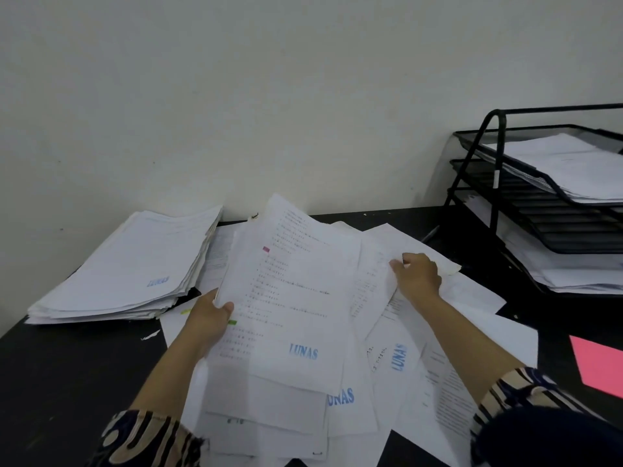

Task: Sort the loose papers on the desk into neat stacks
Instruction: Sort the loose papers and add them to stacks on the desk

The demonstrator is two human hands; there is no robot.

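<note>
I have one view only, from the head camera: it looks forward and down, close over the black desk (67,372), facing its far edge against the plain white wall (269,96).

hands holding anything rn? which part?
Left hand grips the top LUNAS sheet by its left edge. Right hand pinches the edge of another sheet in the loose pile.
</note>
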